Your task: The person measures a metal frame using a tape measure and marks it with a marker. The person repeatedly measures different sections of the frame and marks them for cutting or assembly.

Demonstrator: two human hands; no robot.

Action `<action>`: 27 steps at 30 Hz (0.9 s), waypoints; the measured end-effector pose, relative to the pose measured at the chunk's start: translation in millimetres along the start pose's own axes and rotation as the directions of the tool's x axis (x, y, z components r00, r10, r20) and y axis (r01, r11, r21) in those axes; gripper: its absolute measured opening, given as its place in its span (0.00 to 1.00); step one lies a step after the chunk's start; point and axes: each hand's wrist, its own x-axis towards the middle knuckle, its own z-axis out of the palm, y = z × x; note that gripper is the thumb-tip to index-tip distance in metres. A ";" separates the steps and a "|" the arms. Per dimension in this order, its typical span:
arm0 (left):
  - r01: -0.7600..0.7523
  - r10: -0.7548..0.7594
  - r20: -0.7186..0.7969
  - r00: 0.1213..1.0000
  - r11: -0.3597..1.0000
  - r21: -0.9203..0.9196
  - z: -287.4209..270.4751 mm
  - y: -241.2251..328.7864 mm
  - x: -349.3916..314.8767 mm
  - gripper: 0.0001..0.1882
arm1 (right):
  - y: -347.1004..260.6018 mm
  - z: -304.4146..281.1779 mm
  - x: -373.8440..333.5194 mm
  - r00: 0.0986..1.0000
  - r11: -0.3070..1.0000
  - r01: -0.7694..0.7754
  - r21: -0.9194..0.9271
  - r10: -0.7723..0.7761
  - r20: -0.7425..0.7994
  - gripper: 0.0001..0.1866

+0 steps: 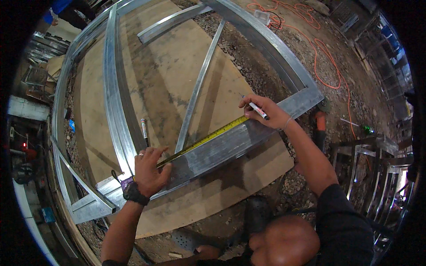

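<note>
A tape measure's yellow blade (pixel 217 133) runs along the top of a wide grey metal tube (pixel 222 150). My left hand (pixel 151 170) lies over the blade near its case, thumb and forefinger on either side. The purple case (pixel 127 181) with a black strap shows beside my wrist. At the blade's far right end my right hand (pixel 266 111) pinches the tape and holds a white marker (pixel 257 110) with a dark end. A second white marker (pixel 144 129) is just beyond my left fingertips; whether that hand touches it is unclear.
The tube belongs to a large metal frame (pixel 113 84) over brown board (pixel 177 66). A thin metal bar (pixel 199 84) slants across it. An angle grinder (pixel 320 120) lies beyond the right corner. Orange cord (pixel 326 51) winds over gravelly ground. Metal stands (pixel 377 159) are at right.
</note>
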 end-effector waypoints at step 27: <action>0.211 -0.030 0.335 0.942 0.828 -0.520 26.4 -38.6 35.4 0.11 | -3.8 -11.5 -4.9 0.997 0.997 -0.070 0.020 0.070 0.033 0.16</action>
